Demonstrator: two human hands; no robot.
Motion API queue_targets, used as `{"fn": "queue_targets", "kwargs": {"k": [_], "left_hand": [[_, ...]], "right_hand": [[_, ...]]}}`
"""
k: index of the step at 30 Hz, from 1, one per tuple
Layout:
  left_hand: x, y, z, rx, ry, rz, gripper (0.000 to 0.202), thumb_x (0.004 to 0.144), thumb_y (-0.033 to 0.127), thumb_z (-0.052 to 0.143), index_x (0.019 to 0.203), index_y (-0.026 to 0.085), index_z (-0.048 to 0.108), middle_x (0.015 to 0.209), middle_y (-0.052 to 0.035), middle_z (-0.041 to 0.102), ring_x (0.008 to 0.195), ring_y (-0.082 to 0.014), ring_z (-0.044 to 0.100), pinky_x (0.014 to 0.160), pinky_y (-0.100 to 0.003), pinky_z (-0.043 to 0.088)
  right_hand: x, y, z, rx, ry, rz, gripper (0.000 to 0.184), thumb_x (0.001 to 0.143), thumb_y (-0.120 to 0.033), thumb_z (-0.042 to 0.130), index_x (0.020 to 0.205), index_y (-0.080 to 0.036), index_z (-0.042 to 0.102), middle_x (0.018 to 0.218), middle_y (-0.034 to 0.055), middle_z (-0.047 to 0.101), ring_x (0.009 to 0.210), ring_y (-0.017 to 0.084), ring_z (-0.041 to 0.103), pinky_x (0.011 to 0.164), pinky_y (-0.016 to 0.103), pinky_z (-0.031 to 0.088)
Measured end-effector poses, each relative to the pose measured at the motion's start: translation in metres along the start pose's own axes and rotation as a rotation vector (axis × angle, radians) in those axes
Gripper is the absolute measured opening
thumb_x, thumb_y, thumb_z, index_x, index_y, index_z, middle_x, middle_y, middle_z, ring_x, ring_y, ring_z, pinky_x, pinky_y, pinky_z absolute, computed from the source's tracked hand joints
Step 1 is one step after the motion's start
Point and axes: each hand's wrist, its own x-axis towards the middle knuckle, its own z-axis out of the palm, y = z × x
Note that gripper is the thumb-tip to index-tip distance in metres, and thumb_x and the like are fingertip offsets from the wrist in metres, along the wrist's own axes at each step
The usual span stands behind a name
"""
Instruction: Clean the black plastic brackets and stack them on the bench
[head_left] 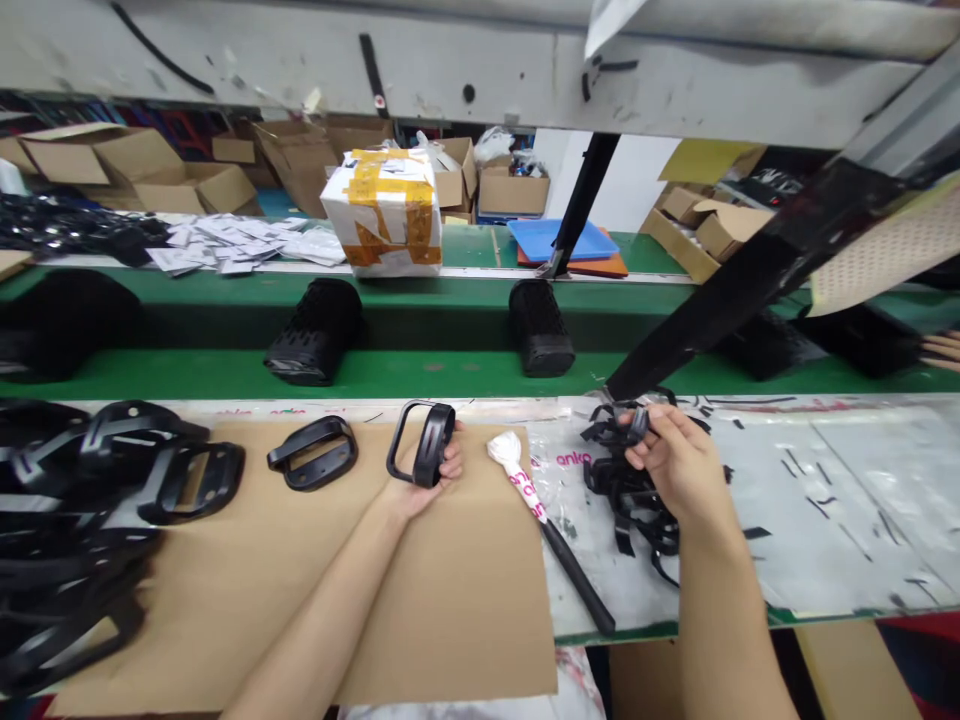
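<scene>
Flat brown cardboard sheet point(420, 600) covers the bench's near edge; left hand point(429, 478) grips a glossy black plastic loop point(426, 447), right hand point(671, 460) pinches a thin black strip point(626, 428).

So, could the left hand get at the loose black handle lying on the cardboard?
Probably yes: the black handle lies uncovered just beside the left hand, though that hand already holds another handle.

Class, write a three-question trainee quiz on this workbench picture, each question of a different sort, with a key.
1. True or false: the left hand holds a black handle frame upright on the cardboard sheet.
2. The right hand touches: A) the taped box B) a pile of black strips C) the blue tray.
3. What lies between the two hands?

Key: 1 true. 2 B. 3 A black-handled tool with a wrapped white tip.
</scene>
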Motion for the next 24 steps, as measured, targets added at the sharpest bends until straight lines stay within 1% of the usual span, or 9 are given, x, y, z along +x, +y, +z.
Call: {"fn": "queue_targets", "kwargs": {"k": [2,4,8,11,13,15,17,20,24], "left_hand": [[-0.003,0.001,0.000,0.057,-0.002,0.022,0.018,0.089,0.017,0.061,0.103,0.012,0.071,0.070,-0.0015,0.055,0.052,-0.0088,0.047,0.051,-0.020,0.038],[-0.003,0.000,0.000,0.110,0.040,0.020,0.022,0.089,0.025,0.068,0.106,0.013,0.072,0.077,-0.0038,0.061,0.056,-0.0098,0.051,0.052,-0.021,0.040],[-0.001,-0.004,-0.004,0.203,0.145,0.085,0.042,0.081,0.042,0.083,0.110,0.013,0.073,0.079,-0.0027,0.065,0.059,-0.0101,0.055,0.053,-0.021,0.042],[-0.001,-0.008,-0.007,0.199,0.100,0.060,0.054,0.074,0.042,0.089,0.116,0.013,0.072,0.078,-0.0005,0.065,0.059,-0.0092,0.054,0.054,-0.021,0.042],[0.000,-0.010,-0.008,0.187,0.083,0.025,0.057,0.073,0.044,0.090,0.117,0.013,0.072,0.077,0.0000,0.066,0.057,-0.0088,0.053,0.052,-0.021,0.041],[0.001,-0.012,-0.008,0.193,0.125,0.068,0.053,0.073,0.045,0.089,0.112,0.014,0.073,0.079,-0.0010,0.068,0.059,-0.0100,0.055,0.054,-0.021,0.043],[0.003,-0.017,-0.008,0.220,0.175,0.136,0.047,0.074,0.046,0.088,0.106,0.014,0.073,0.083,-0.0026,0.071,0.065,-0.0123,0.060,0.059,-0.022,0.046],[0.007,-0.026,-0.008,0.259,0.183,0.208,0.043,0.076,0.048,0.085,0.101,0.015,0.073,0.090,-0.0042,0.073,0.076,-0.0163,0.065,0.068,-0.024,0.050],[0.012,-0.036,-0.008,0.313,0.137,0.240,0.044,0.072,0.050,0.088,0.094,0.016,0.071,0.085,-0.0024,0.071,0.074,-0.0156,0.064,0.070,-0.026,0.050]], "right_hand": [[-0.006,-0.001,0.009,0.091,0.002,0.042,0.043,0.074,-0.058,0.084,0.083,-0.023,0.059,0.072,-0.0010,0.068,0.039,0.006,0.039,0.034,0.019,0.032],[-0.013,-0.001,0.018,0.057,0.007,0.010,0.042,0.076,-0.058,0.085,0.084,-0.023,0.063,0.069,-0.0022,0.066,0.034,0.004,0.036,0.031,0.018,0.028],[-0.026,-0.005,0.032,0.096,0.047,-0.043,0.038,0.078,-0.052,0.087,0.088,-0.022,0.067,0.066,-0.0030,0.066,0.032,0.004,0.041,0.029,0.017,0.033],[-0.035,-0.004,0.043,0.228,0.105,-0.024,0.036,0.077,-0.048,0.088,0.091,-0.021,0.069,0.064,-0.0037,0.067,0.031,0.004,0.042,0.028,0.015,0.033],[-0.042,0.003,0.054,0.281,0.080,0.027,0.039,0.072,-0.047,0.091,0.093,-0.022,0.071,0.066,-0.0021,0.070,0.033,0.006,0.050,0.031,0.017,0.041],[-0.053,0.015,0.071,0.291,-0.013,0.086,0.043,0.068,-0.044,0.094,0.099,-0.022,0.072,0.074,0.0016,0.076,0.043,0.012,0.064,0.041,0.023,0.055],[-0.066,0.028,0.091,0.264,-0.127,0.107,0.040,0.072,-0.040,0.093,0.102,-0.022,0.074,0.086,0.0052,0.079,0.061,0.019,0.075,0.060,0.033,0.066],[-0.088,0.041,0.121,0.184,-0.219,-0.009,0.021,0.083,-0.039,0.085,0.092,-0.022,0.074,0.097,0.0077,0.079,0.086,0.024,0.079,0.083,0.040,0.067],[-0.108,0.049,0.142,0.134,-0.132,-0.142,0.015,0.092,-0.039,0.076,0.097,-0.026,0.071,0.102,0.0049,0.077,0.099,0.022,0.076,0.091,0.036,0.063]]}}
